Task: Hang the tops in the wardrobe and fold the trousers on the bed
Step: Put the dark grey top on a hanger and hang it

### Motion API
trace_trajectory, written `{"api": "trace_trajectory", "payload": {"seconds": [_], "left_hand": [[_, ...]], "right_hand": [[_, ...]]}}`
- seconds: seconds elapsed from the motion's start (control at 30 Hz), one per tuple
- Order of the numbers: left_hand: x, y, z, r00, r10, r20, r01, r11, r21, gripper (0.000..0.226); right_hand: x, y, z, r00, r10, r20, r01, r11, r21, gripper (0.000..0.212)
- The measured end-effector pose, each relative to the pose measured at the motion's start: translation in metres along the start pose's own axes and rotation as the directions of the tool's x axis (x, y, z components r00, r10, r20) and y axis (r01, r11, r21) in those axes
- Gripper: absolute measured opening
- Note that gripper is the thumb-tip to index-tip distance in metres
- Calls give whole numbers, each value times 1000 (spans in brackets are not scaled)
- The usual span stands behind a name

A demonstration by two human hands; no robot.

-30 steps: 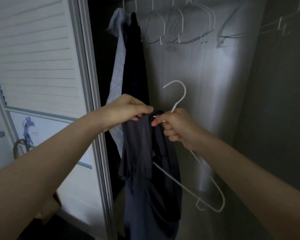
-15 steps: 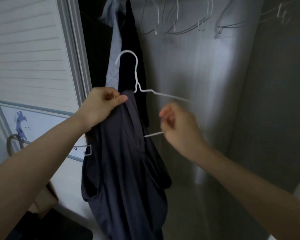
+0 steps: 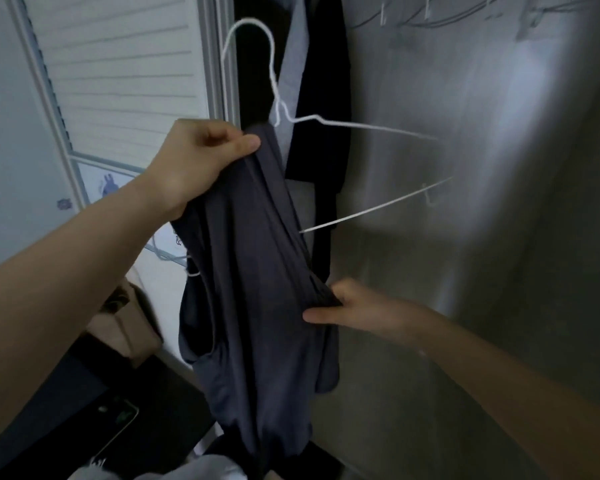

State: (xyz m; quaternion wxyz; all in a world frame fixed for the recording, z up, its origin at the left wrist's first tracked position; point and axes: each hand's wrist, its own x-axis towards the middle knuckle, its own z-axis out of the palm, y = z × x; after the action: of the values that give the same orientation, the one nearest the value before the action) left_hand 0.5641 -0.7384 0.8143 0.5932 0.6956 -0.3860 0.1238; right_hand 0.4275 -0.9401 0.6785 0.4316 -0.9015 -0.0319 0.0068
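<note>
My left hand has its grip clamped on the top edge of the dark grey sleeveless top, bunched at the shoulder/neck, with the white wire hanger up at the same spot. The hanger's left end pokes out below my left wrist, so I reckon that side is threaded through the top; the right arm and bottom bar stick out bare to the right. My right hand is lower down, thumb and fingers pinching a fold of the same fabric on its right edge.

Progress, as I judge it: top is abt half on the hanger, not yet on the rail. 2 garments, a pale one and a black one, already hang at the left edge of the wardrobe opening, w/ spare empty hangers along the top.

Left to do: pull the right shoulder over the bare hanger arm, hook it up. Trousers and bed aren't in view, so can't tell abt folding.
</note>
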Motion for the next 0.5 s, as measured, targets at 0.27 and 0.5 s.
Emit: {"api": "trace_trajectory", "payload": {"seconds": [0.27, 0.5], "left_hand": [[-21, -48, -71, 998, -59, 9, 58, 995, 79, 21], [-30, -61, -84, 965, -67, 252, -60, 883, 466, 24]], "right_hand": [[-13, 17, -39, 996, 82, 46, -42, 827, -560, 31], [-6, 27, -85, 944, -276, -182, -55, 413, -909, 31]]}}
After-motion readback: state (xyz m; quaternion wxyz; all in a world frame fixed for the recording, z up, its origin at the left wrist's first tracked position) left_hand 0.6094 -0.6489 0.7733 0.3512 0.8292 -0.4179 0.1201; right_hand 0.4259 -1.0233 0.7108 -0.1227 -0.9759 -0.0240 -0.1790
